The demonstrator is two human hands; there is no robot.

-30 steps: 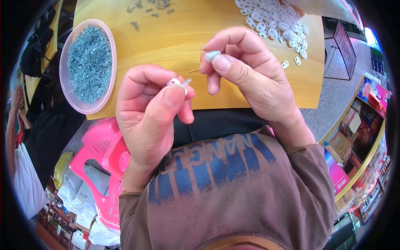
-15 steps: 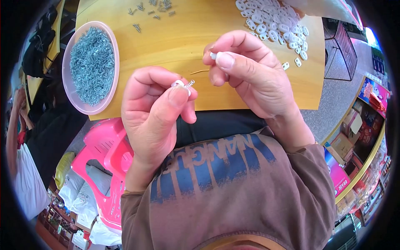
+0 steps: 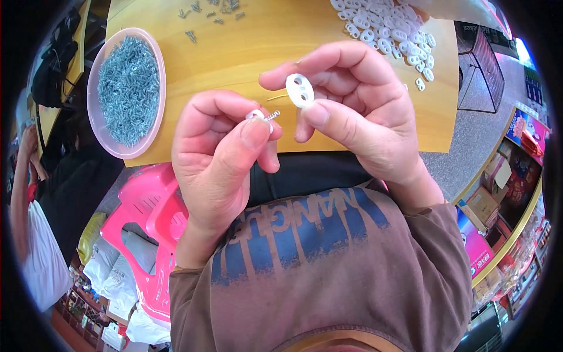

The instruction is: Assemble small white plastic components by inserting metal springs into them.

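Observation:
My left hand (image 3: 214,149) pinches a small white plastic piece (image 3: 254,113) between thumb and fingers. A short metal coil spring (image 3: 273,115) sticks out of that piece toward the right. Close by on the right, my right hand (image 3: 366,117) grips the lower edge of a white oval cord-lock piece (image 3: 301,89) with two holes, its thumb in front. The forefinger is stretched behind its top. The two plastic pieces are apart. Much of the left piece is hidden by the thumb.
A pink oval basin (image 3: 93,111) full of metal springs stands at the table's left. Several loose springs (image 3: 190,36) lie at the far side. White two-hole pieces (image 3: 384,46) are heaped at the far right. A pink plastic stool (image 3: 132,252) stands at the lower left.
In my right hand the white oval piece has turned so that its two-holed face shows, and the forefinger has stretched out. My left hand with the spring has shifted slightly right.

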